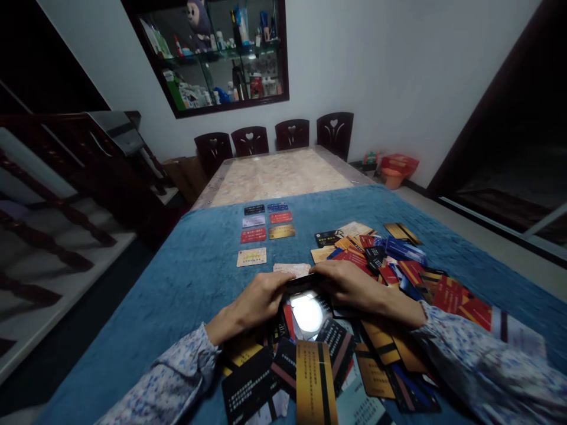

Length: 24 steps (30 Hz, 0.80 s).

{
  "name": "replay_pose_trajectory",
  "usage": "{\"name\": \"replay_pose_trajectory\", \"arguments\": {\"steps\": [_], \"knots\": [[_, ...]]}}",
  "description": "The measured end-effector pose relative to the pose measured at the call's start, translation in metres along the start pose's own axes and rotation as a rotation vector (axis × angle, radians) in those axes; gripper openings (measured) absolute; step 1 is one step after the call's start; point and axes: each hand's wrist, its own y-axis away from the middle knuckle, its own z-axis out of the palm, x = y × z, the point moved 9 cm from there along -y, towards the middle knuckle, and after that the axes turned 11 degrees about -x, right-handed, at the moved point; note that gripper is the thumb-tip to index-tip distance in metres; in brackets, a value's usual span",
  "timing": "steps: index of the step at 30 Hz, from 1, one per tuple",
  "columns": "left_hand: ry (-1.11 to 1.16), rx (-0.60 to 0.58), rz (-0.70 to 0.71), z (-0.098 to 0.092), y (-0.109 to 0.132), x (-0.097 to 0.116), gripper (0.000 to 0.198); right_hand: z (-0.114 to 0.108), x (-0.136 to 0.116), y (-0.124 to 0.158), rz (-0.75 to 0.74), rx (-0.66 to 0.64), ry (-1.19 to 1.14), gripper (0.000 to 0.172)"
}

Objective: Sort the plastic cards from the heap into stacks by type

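Observation:
My left hand (pixel 264 295) and my right hand (pixel 349 284) are both closed, gripping a dark, flat, card-like thing (pixel 305 282) between them. It is tilted and mostly seen along its edge, so its kind is unclear. Just below it a bright white round glare (pixel 308 316) covers part of the pile. Under and in front of my hands lie many loose cards, among them a gold card with a black stripe (pixel 313 381) and a black card (pixel 250 386). Beyond my fingertips a pale card (pixel 291 268) lies next to a beige card (pixel 251 257).
Two columns of cards stretch away, with a red card (pixel 253 235) and a gold card (pixel 282 231). A heap of mixed cards (pixel 354 254) spreads to the right on the blue cloth (pixel 190 277). Chairs (pixel 292 134) stand at the table's far end; a stair railing (pixel 53 206) is left.

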Motion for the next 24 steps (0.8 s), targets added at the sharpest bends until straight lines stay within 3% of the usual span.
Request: {"name": "replay_pose_trajectory", "arguments": {"steps": [19,24], "knots": [[-0.015,0.064,-0.058,0.002,0.003,-0.007,0.052,-0.013,0.001,0.005,-0.052,0.207,-0.093,0.034],[-0.030,0.125,-0.060,-0.001,0.006,-0.011,0.066,-0.019,0.003,0.009,-0.060,0.290,-0.153,0.039]]}}
